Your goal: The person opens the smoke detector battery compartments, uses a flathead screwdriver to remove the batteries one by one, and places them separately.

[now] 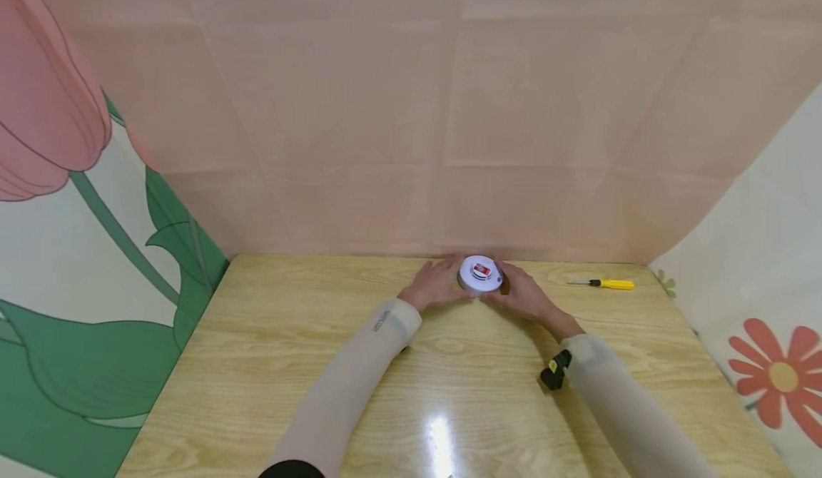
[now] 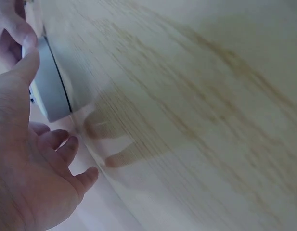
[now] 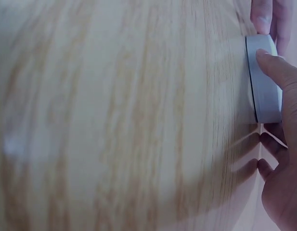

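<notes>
A round white smoke detector, with a red label on its raised middle, lies flat at the far edge of the wooden table. My left hand grips its left side, the thumb on the near rim and the fingers spread toward the back. On the opposite side my right hand holds it in the same way. The wrist views show the pale side wall of the smoke detector with the left thumb against it, and the right thumb pressing the rim. Some fingertips behind it are hidden.
To the right on the table lies a screwdriver with a yellow and black handle, its tip pointing left. A pinkish cloth wall rises directly behind the table's far edge. Flower-printed panels flank both sides.
</notes>
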Demonstrator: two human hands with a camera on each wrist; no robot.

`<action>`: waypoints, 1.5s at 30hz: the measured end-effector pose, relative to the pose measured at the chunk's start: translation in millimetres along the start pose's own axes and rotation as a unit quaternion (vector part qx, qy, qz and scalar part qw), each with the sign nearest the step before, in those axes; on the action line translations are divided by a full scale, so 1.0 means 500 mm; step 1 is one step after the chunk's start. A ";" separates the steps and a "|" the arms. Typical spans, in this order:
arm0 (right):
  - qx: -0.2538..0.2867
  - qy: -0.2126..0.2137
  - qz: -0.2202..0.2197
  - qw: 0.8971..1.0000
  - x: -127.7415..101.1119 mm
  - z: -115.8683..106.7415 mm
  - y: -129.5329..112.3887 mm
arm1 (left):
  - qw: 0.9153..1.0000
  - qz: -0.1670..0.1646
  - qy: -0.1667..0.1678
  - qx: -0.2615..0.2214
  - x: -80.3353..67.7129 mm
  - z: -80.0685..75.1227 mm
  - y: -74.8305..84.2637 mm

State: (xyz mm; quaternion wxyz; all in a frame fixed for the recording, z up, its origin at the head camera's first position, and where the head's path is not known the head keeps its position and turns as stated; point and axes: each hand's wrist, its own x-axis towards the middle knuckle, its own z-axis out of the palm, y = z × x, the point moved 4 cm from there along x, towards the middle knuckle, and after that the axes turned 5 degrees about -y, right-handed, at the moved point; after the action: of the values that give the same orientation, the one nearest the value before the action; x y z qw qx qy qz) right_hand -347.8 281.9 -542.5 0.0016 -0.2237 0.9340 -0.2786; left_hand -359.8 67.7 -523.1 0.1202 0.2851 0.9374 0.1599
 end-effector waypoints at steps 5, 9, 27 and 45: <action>0.002 -0.001 0.009 1.000 -0.001 0.000 0.001 | 1.000 0.009 -0.004 0.000 0.003 -0.003 0.008; 0.005 -0.005 0.021 1.000 -0.001 0.000 0.002 | 1.000 0.013 -0.002 0.003 0.008 -0.004 0.011; 0.044 -0.001 0.038 0.998 0.001 0.001 -0.003 | 0.999 0.007 0.022 -0.035 0.005 -0.015 0.021; 0.051 0.013 -0.003 0.999 0.000 0.008 -0.047 | 0.998 0.031 0.049 -0.014 -0.018 -0.035 -0.006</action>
State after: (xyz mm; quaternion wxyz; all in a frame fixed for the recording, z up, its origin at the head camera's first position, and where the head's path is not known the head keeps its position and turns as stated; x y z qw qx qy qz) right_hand -337.2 262.2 -533.6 -0.0005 -0.2228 0.9178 -0.3285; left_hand -359.3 56.1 -507.0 0.0736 0.3043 0.9304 0.1908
